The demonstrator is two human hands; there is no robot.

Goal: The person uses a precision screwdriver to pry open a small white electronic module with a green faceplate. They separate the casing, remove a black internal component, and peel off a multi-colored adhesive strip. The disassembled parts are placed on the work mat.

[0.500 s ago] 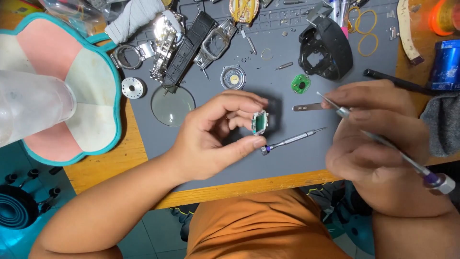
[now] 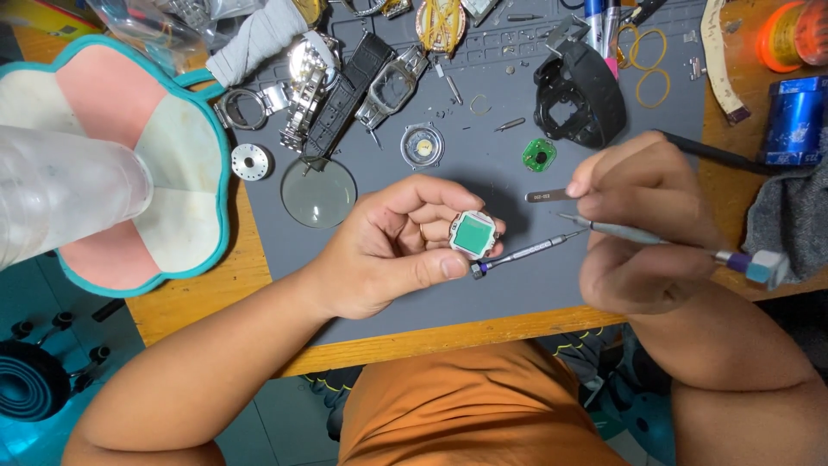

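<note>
Two hands work above a grey mat [image 2: 483,293] that lies on the wooden worktop [image 2: 198,298]. Left hand [image 2: 388,246] is curled, thumb and fingertips pinching a small square watch module [image 2: 473,234] with a green face, held just over the mat near its front edge. Right hand [image 2: 642,229] is closed around a slim grey screwdriver [image 2: 664,240] with a purple-and-white cap at its rear; the tip points left toward the module but stays apart from it. Another thin screwdriver [image 2: 522,255] lies on the mat between both hands, its purple end just beside the left thumb. Flat steel tweezers [image 2: 548,196] rest on the mat near the right fingertips. Farther back lie a round glass lens [image 2: 318,192], a small green circuit board [image 2: 539,155], a round watch movement [image 2: 423,145], a black watch case [image 2: 582,95] and several watches with straps [image 2: 345,91]. At the left edge sit a teal-rimmed pad [image 2: 185,164] and a clear plastic cup [image 2: 69,194].
</note>
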